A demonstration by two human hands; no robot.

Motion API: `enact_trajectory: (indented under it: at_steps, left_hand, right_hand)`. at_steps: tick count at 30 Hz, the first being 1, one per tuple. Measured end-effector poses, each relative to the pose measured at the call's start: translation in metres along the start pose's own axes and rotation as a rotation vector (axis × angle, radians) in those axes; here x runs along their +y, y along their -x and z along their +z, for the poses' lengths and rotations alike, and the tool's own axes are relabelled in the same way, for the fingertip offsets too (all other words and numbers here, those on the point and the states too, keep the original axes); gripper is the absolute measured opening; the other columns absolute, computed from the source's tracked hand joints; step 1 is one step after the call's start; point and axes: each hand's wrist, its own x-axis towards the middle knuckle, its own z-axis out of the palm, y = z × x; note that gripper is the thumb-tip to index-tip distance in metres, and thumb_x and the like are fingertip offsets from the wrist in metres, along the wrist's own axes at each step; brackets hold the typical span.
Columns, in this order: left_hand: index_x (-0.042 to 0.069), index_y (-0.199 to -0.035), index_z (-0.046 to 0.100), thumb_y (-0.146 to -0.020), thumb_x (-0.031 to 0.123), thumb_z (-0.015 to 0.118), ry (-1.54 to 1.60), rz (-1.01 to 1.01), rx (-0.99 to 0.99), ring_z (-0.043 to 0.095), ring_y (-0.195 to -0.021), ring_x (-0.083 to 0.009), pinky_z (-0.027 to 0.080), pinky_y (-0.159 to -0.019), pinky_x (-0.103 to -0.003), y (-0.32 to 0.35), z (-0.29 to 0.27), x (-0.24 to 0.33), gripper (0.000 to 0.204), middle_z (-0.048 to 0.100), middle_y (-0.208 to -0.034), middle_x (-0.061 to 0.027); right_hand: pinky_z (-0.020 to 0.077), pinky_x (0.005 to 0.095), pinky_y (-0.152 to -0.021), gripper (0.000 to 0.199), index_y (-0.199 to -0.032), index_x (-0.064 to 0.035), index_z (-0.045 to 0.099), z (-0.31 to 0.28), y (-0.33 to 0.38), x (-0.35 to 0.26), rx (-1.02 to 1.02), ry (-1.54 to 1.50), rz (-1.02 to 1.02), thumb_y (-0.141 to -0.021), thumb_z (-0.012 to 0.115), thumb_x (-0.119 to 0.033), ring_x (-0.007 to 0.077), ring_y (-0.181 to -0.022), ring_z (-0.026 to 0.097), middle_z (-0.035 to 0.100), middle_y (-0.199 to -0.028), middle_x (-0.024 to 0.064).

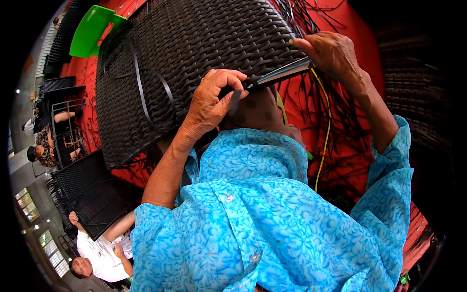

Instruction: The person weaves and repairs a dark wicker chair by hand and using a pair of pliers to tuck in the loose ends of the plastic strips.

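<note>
A black woven wicker panel (194,44) lies across my lap, its near edge toward me. My left hand (211,100) is at that edge, thumb and forefinger pinched on a dark flat plastic strip (236,100), which is slightly blurred. At the panel's right corner, my right hand (335,56) is closed, with its thumb laid along the corner; its other fingers are curled and partly hidden. Between the hands, a bare blue-grey frame bar (284,71) shows along the edge. Loose strip ends (141,87) loop over the panel's left part.
Loose black strips (335,112) are strewn over the red floor covering (357,92) to the right, with a yellow cord (325,126) among them. A green plastic chair (92,31) stands at the far left. More woven pieces (87,190) and other people, one in a white shirt (99,255), are at left.
</note>
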Motion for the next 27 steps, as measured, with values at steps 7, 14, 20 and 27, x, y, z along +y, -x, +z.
enact_trajectory:
  at_steps: [7, 14, 20, 27]
  left_hand:
    - [0.008, -0.085, 0.061, -0.081, 0.021, 0.067, 0.164, -0.097, 0.016, 0.052, -0.1, -0.0172, 0.041, -0.089, -0.031, 0.005, 0.002, -0.011, 0.014, 0.061, -0.105, -0.0056]
    - [0.009, -0.08, 0.063, -0.074, 0.026, 0.072, 0.139, -0.058, 0.065, 0.054, -0.093, -0.0176, 0.043, -0.084, -0.031, 0.009, 0.006, -0.02, 0.02, 0.063, -0.091, -0.0019]
    - [0.009, -0.081, 0.064, -0.072, 0.022, 0.073, 0.093, 0.003, 0.083, 0.054, -0.09, -0.0161, 0.043, -0.081, -0.03, 0.005, 0.008, -0.017, 0.018, 0.063, -0.087, -0.0008]
    - [0.003, -0.093, 0.06, -0.081, 0.012, 0.068, 0.556, -0.183, -0.001, 0.058, -0.076, -0.01, 0.048, -0.071, -0.023, -0.016, 0.012, 0.02, 0.017, 0.062, -0.087, -0.0036]
  right_hand:
    - [0.0429, 0.0333, -0.048, 0.031, -0.061, -0.006, 0.058, 0.017, -0.022, 0.01, 0.044, -0.119, -0.212, -0.084, 0.062, -0.027, 0.0224, -0.05, 0.055, 0.052, -0.053, 0.0061]
    - [0.0422, 0.0316, -0.047, 0.031, -0.056, -0.0082, 0.054, 0.029, -0.043, -0.002, 0.007, -0.092, -0.365, -0.078, 0.068, -0.025, 0.0203, -0.049, 0.054, 0.051, -0.053, 0.0048]
    - [0.0384, 0.0347, -0.045, 0.037, -0.053, -0.0082, 0.047, 0.029, -0.046, -0.008, 0.038, -0.14, -0.352, -0.08, 0.066, -0.025, 0.022, -0.046, 0.049, 0.044, -0.049, 0.0058]
    - [0.0394, 0.0377, -0.047, 0.04, -0.054, -0.0064, 0.049, 0.021, -0.037, -0.003, -0.019, -0.072, -0.21, -0.084, 0.059, -0.03, 0.0267, -0.049, 0.052, 0.047, -0.051, 0.009]
